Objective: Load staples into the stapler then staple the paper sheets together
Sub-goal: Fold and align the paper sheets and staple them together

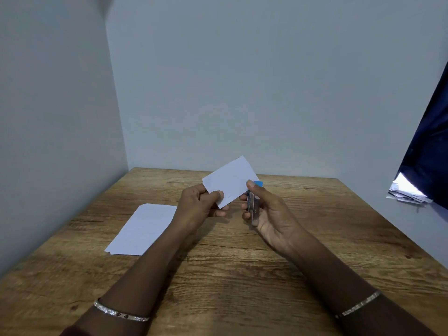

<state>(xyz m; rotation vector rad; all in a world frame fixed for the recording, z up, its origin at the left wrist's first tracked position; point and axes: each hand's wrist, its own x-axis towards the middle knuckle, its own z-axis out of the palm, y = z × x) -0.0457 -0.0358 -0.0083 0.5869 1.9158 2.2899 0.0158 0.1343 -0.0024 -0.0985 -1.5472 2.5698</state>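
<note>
My left hand [201, 202] pinches the lower left corner of a small stack of white paper sheets [231, 181], held tilted above the wooden table [242, 275]. My right hand [269, 212] grips a small metal stapler [252, 207] upright, its thumb resting on the right edge of the sheets. The stapler's upper end is hidden behind the paper. A blue box [258, 183] peeks out just behind my right thumb; its contents cannot be seen.
A second white paper sheet [143, 230] lies flat on the table to the left of my left arm. Walls close the table at the back and left. A dark blue curtain [426, 146] hangs at the right, with papers [407, 194] below it.
</note>
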